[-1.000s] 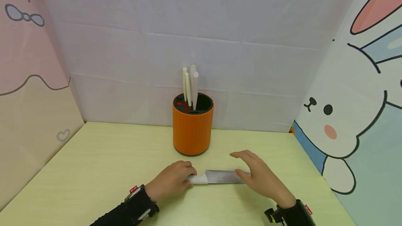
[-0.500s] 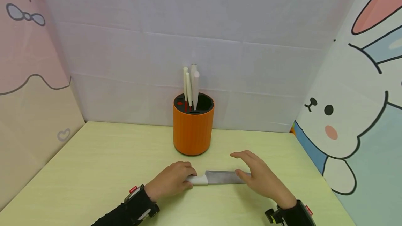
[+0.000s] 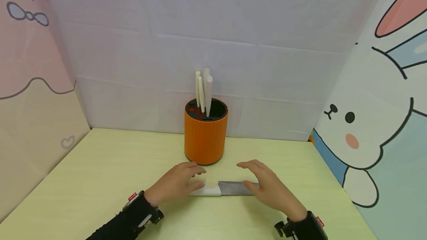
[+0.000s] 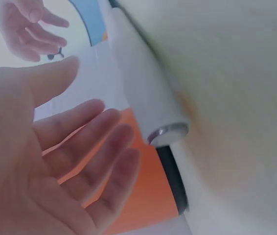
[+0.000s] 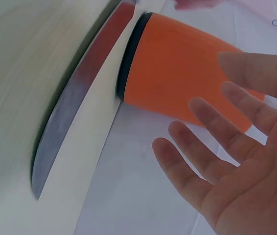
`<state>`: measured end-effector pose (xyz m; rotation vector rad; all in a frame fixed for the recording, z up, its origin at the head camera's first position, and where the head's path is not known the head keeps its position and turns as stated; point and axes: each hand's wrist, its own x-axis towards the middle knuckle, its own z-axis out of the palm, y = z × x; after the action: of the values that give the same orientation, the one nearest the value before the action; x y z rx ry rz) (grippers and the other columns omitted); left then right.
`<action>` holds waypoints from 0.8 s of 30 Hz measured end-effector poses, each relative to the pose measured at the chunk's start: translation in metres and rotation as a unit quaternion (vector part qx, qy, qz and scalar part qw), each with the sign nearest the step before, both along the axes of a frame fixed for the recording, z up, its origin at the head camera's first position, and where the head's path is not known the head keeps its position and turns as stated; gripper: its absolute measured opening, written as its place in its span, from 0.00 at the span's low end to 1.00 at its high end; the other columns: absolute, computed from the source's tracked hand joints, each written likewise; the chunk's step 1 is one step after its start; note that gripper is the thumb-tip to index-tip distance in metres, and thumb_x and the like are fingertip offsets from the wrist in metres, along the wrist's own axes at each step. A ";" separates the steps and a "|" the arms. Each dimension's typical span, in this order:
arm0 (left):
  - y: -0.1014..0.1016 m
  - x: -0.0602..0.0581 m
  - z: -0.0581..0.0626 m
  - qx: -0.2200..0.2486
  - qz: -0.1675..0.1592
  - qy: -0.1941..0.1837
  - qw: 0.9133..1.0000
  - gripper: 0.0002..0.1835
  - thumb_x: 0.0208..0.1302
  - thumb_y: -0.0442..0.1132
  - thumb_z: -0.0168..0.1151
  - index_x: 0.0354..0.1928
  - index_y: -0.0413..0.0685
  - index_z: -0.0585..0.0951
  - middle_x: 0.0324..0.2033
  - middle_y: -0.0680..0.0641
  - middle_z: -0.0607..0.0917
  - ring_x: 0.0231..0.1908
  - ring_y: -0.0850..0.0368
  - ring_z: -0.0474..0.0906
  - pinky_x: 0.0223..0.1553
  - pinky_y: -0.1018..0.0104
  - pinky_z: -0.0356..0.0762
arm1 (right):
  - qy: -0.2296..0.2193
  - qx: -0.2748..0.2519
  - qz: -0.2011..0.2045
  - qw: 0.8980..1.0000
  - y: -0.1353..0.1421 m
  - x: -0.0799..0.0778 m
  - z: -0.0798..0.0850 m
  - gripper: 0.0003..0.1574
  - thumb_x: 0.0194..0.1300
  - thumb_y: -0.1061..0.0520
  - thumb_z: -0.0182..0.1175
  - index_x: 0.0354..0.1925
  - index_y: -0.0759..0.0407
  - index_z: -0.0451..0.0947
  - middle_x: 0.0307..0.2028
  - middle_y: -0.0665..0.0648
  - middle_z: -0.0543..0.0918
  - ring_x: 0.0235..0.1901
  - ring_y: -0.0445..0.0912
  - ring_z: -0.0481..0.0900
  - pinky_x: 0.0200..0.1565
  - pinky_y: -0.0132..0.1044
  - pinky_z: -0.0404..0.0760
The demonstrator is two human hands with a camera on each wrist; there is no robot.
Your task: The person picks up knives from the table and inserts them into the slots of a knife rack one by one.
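A knife with a white handle (image 3: 211,191) and a broad steel blade (image 3: 235,188) lies on the table, handle to the left. My left hand (image 3: 178,182) hovers just over the handle, its fingers apart and holding nothing. In the left wrist view the handle's round metal-capped end (image 4: 170,133) shows beyond the fingertips. Above the blade's right part is my right hand (image 3: 267,188), fingers loosely spread with nothing in them; it hides the tip in the head view. The right wrist view shows the whole blade (image 5: 75,103) flat on the tabletop.
Behind the knife stands an orange round knife block (image 3: 204,142) with a black slotted top. Several white-handled utensils (image 3: 201,93) stick up from it. A white sheet (image 3: 283,84) closes off the back, with cartoon-printed panels at both sides.
My left hand has let go of the knife handle and drawn a little up and left, fingers opening. My right hand has shifted slightly left. The knife stays put.
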<state>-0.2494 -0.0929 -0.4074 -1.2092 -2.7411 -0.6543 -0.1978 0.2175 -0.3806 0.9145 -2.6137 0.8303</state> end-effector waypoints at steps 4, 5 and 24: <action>-0.006 -0.004 0.009 0.041 0.023 0.017 0.999 0.18 0.67 0.54 0.59 0.55 0.59 0.77 0.45 0.60 0.78 0.41 0.62 0.75 0.42 0.64 0.77 | -0.006 0.006 0.024 1.000 -0.020 -0.004 0.002 0.32 0.61 0.62 0.63 0.61 0.43 0.68 0.54 0.40 0.72 0.54 0.38 0.70 0.51 0.44 0.76; -0.007 -0.004 0.011 0.051 0.026 0.027 0.998 0.18 0.67 0.54 0.59 0.55 0.60 0.77 0.46 0.60 0.78 0.41 0.62 0.74 0.41 0.65 0.77 | -0.006 0.010 0.030 0.999 -0.026 -0.006 0.002 0.32 0.61 0.62 0.64 0.61 0.44 0.68 0.53 0.41 0.72 0.54 0.38 0.70 0.52 0.43 0.76; -0.032 -0.009 0.030 0.155 0.065 0.062 0.984 0.13 0.68 0.50 0.59 0.52 0.60 0.79 0.44 0.64 0.78 0.41 0.64 0.74 0.40 0.65 0.78 | -0.083 0.138 0.057 0.985 -0.102 -0.023 -0.011 0.23 0.58 0.54 0.69 0.52 0.51 0.77 0.45 0.49 0.77 0.43 0.41 0.71 0.48 0.35 0.75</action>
<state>-0.2582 -0.1252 -0.3774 -0.9590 -2.4743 -0.9139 -0.2213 0.1160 -0.3913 1.1214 -2.8974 0.6011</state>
